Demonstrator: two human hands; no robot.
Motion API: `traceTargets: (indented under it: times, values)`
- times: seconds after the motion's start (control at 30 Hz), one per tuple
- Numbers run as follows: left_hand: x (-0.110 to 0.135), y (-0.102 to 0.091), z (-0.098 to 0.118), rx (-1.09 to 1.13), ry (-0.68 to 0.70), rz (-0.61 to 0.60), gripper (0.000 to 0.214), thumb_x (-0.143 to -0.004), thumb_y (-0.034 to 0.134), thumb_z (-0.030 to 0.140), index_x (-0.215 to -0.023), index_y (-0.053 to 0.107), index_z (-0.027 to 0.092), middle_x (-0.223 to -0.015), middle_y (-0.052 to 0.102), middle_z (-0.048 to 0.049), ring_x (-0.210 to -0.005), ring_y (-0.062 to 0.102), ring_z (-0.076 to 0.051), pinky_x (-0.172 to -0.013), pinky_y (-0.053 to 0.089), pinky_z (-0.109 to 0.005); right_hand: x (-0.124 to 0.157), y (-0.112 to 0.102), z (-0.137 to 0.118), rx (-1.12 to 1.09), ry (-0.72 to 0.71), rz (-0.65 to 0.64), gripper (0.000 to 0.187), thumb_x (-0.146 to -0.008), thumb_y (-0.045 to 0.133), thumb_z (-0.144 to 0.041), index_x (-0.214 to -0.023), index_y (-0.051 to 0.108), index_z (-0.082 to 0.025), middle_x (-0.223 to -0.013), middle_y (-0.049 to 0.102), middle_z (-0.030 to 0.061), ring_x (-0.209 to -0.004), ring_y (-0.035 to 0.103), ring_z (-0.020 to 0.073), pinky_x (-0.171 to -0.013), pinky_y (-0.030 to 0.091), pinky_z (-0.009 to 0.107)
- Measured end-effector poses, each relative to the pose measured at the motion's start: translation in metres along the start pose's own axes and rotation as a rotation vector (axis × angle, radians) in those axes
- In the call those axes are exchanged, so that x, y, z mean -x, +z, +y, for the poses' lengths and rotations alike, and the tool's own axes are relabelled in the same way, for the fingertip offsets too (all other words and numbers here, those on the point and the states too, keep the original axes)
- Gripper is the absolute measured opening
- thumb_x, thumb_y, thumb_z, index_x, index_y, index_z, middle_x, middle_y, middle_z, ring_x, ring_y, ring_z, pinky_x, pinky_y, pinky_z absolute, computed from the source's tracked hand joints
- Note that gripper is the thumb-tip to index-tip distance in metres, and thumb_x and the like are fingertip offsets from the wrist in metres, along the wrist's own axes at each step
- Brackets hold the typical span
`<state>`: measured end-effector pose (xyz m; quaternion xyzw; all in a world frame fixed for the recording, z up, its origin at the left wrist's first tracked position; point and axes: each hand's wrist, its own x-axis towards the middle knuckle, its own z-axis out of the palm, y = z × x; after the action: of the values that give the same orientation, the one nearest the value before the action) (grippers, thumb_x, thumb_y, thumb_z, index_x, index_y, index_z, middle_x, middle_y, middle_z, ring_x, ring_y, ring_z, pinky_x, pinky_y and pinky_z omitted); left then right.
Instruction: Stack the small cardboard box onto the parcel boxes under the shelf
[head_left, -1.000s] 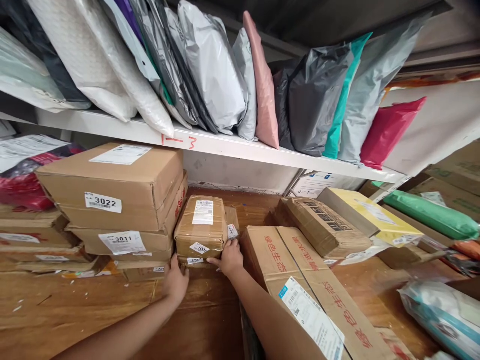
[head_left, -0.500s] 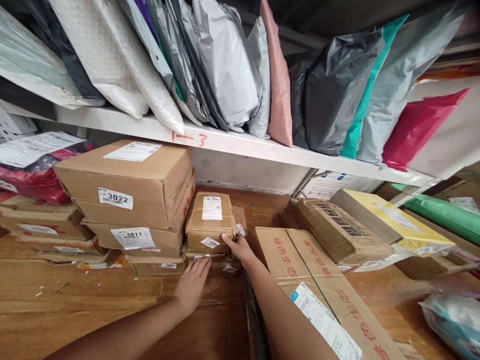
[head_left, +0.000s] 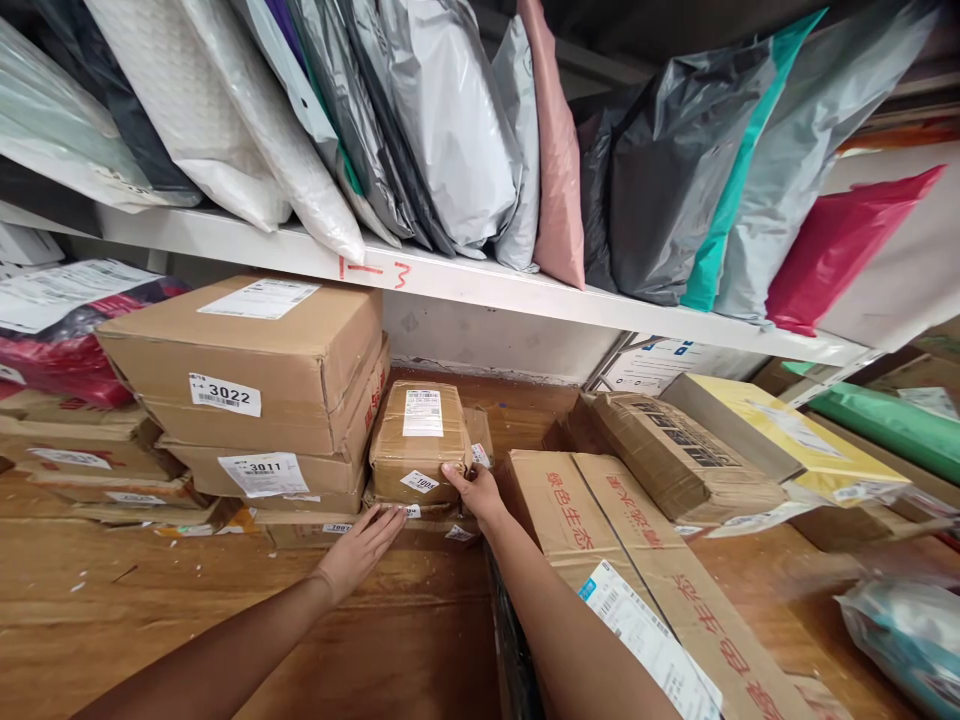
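Note:
A small taped cardboard box with a white label on top and a "100…" sticker in front rests on a flatter carton under the shelf. My right hand grips its front right corner, thumb on the front face and fingers along the right side, partly hidden. My left hand is open, fingers stretched flat at the lower carton's front, just below the small box's front left edge. Left of it is a stack with a box marked 3022 over a box marked 3011.
Overhead, a white shelf marked "1-3" carries several upright mailer bags. To the right lie a long carton with red print, a brown box and a yellow box. A clear plastic parcel sits at lower right.
My left hand has slid left along the lower carton's front, uncovering a sticker there. The right hand stays at the small box's corner, and the box has hardly moved. The view shifts slightly.

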<state>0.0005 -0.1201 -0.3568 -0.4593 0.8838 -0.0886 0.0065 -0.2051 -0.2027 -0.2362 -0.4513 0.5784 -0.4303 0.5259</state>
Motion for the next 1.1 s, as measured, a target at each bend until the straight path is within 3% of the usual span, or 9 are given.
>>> traceTargets:
  times: [0.07,0.13,0.23,0.33,0.47,0.67,0.93,1.1]
  values:
    - [-0.003,-0.004,0.0,0.06,-0.02,-0.009,0.088,-0.071,0.031,-0.01,-0.152,0.015,0.021,-0.156,0.036,-0.0045,-0.147,0.024,-0.016,-0.123,0.027,-0.038,0.001,0.002,0.001,-0.02,0.002,0.017,0.058,-0.044,0.083,-0.051,-0.087,0.061,-0.019,-0.104,0.075,0.0115,-0.106,0.067,0.0318,-0.096,0.052,0.041]
    - [-0.005,-0.009,0.0,0.078,-0.027,-0.028,0.086,-0.073,0.036,-0.007,-0.152,0.015,0.017,-0.158,0.032,-0.0071,-0.148,0.025,-0.019,-0.123,0.024,-0.038,0.002,0.005,0.002,-0.037,0.005,0.033,0.058,-0.044,0.083,-0.049,-0.088,0.06,-0.019,-0.103,0.075,0.0114,-0.106,0.067,0.0311,-0.095,0.053,0.04]
    - [-0.006,-0.024,0.0,0.146,0.002,-0.093,0.082,-0.077,0.054,0.009,-0.152,0.02,0.008,-0.16,0.028,-0.0143,-0.147,0.028,-0.027,-0.122,0.022,-0.042,0.004,0.008,0.004,-0.064,0.009,0.058,0.059,-0.046,0.082,-0.05,-0.09,0.059,-0.018,-0.104,0.074,0.012,-0.105,0.068,0.0295,-0.094,0.054,0.038]
    - [-0.007,-0.041,0.0,0.229,0.002,-0.138,0.086,-0.077,0.06,0.023,-0.152,0.021,0.005,-0.159,0.03,-0.0175,-0.144,0.03,-0.032,-0.12,0.022,-0.045,0.007,0.011,0.003,-0.077,0.003,0.07,0.061,-0.046,0.082,-0.05,-0.092,0.058,-0.017,-0.105,0.074,0.0122,-0.105,0.068,0.0279,-0.093,0.054,0.035]
    - [-0.01,-0.056,0.004,0.264,-0.055,-0.151,0.087,-0.075,0.059,0.022,-0.152,0.023,0.006,-0.158,0.031,-0.0179,-0.139,0.035,-0.034,-0.118,0.023,-0.047,0.009,0.01,0.0,-0.065,-0.008,0.088,0.055,-0.047,0.083,-0.047,-0.088,0.06,-0.018,-0.098,0.075,0.0097,-0.101,0.069,0.028,-0.091,0.055,0.036]
    - [-0.014,-0.061,0.007,0.273,-0.076,-0.149,0.089,-0.07,0.058,0.019,-0.151,0.027,0.004,-0.155,0.037,-0.0197,-0.133,0.041,-0.034,-0.116,0.029,-0.048,0.002,0.01,0.0,-0.04,0.013,0.129,0.054,-0.039,0.086,-0.048,-0.077,0.06,-0.019,-0.084,0.074,0.0084,-0.093,0.069,0.0306,-0.081,0.056,0.037]
    - [-0.012,-0.069,0.004,0.332,-0.094,-0.155,0.093,-0.063,0.062,0.017,-0.15,0.031,0.005,-0.155,0.037,-0.0184,-0.132,0.041,-0.035,-0.116,0.032,-0.048,0.0,0.018,0.004,-0.123,0.04,0.124,0.065,-0.035,0.087,-0.052,-0.083,0.057,-0.019,-0.086,0.073,0.0043,-0.094,0.069,0.0261,-0.089,0.055,0.037]
    - [-0.018,-0.085,0.012,0.375,-0.15,-0.178,0.087,-0.067,0.062,0.017,-0.147,0.034,0.001,-0.153,0.04,-0.02,-0.135,0.039,-0.037,-0.117,0.032,-0.048,0.002,0.022,0.006,-0.132,0.058,0.123,0.066,-0.043,0.087,-0.05,-0.089,0.051,-0.02,-0.092,0.073,0.0062,-0.094,0.069,0.0251,-0.085,0.057,0.036]
